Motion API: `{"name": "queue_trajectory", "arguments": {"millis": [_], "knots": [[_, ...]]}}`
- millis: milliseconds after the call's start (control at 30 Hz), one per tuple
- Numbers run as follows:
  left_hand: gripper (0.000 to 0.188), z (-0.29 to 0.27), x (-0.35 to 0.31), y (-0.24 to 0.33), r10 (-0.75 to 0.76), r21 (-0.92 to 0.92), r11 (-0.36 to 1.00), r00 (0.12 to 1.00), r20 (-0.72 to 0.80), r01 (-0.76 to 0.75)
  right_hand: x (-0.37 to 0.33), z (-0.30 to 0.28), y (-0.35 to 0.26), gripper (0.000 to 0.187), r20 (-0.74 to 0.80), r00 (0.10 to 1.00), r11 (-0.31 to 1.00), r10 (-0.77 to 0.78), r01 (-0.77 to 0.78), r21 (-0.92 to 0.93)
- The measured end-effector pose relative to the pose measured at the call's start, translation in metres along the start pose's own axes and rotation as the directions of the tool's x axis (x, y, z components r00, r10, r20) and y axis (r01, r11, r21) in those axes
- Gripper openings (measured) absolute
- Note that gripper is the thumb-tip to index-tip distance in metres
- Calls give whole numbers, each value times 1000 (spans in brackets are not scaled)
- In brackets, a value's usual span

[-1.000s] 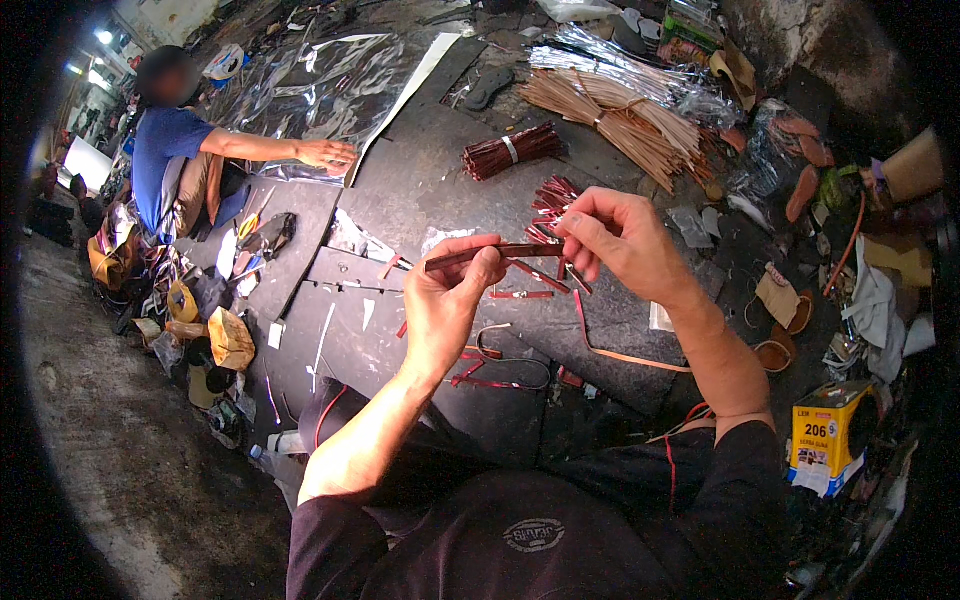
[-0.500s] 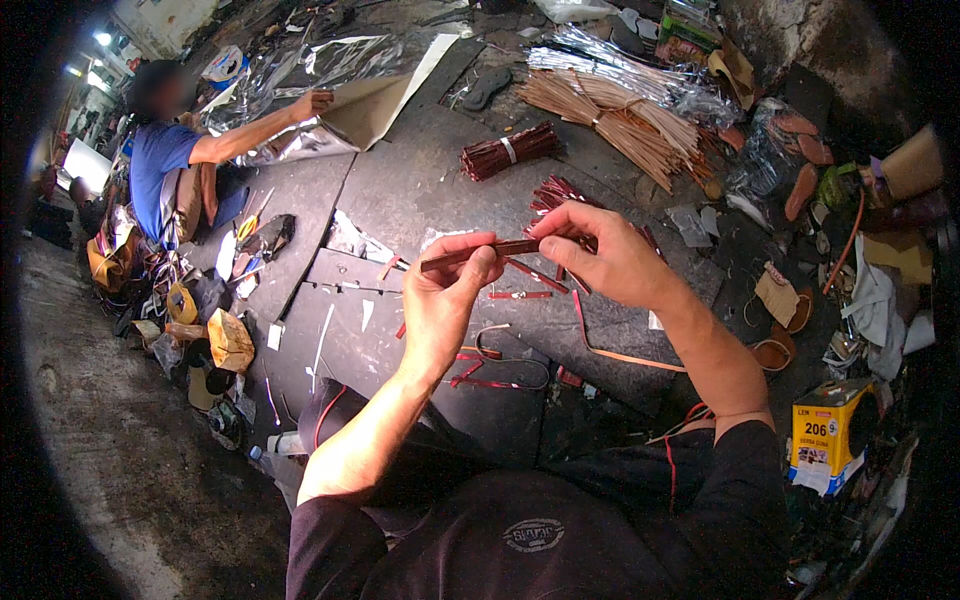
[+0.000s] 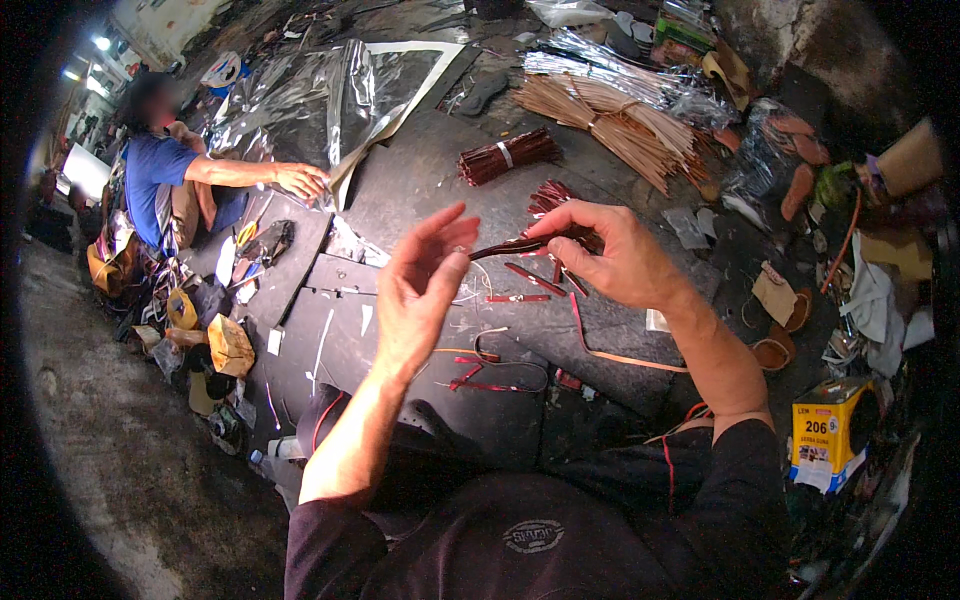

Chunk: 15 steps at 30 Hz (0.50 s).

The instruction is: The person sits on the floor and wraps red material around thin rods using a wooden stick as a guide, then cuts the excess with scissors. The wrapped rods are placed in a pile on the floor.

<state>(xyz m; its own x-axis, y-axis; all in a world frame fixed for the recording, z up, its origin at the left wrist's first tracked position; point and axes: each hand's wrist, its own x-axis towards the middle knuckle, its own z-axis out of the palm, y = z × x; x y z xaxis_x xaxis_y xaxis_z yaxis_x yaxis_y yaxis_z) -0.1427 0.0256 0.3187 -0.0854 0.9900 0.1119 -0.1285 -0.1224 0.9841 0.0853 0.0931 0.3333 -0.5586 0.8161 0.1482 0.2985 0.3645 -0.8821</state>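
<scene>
Between the thumb and fingers of my right hand are thin dark brown strips, their free ends pointing left. My left hand is open beside those ends, its fingers spread and slightly blurred. Whether its thumb still touches the strips I cannot tell. Beyond my right hand lies a loose pile of dark red strips, partly hidden by it. Several short red strips are scattered on the dark work surface below my hands. Farther off rests a dark red bundle with a white band round it.
Tan strip bundles lie at the far right, silvery ones behind them. At the far left a person in a blue shirt handles a shiny sheet. A yellow tin stands at the right; scraps crowd both sides.
My left hand has opened and shifted left, off the strips, which stay in my right hand. The other person's hand has moved nearer along the sheet, whose folded corner has come down.
</scene>
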Motion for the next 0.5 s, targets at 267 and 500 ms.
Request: {"name": "queue_trajectory", "arguments": {"millis": [267,500], "knots": [[49,-6,-2,18,-130,526,848,942,310,-56,-3,2,-3,20,91,996,1000,23,-23,8],[41,2,-1,8,-313,493,857,911,271,148,-2,6,7,23,182,980,995,83,-91,36]]}}
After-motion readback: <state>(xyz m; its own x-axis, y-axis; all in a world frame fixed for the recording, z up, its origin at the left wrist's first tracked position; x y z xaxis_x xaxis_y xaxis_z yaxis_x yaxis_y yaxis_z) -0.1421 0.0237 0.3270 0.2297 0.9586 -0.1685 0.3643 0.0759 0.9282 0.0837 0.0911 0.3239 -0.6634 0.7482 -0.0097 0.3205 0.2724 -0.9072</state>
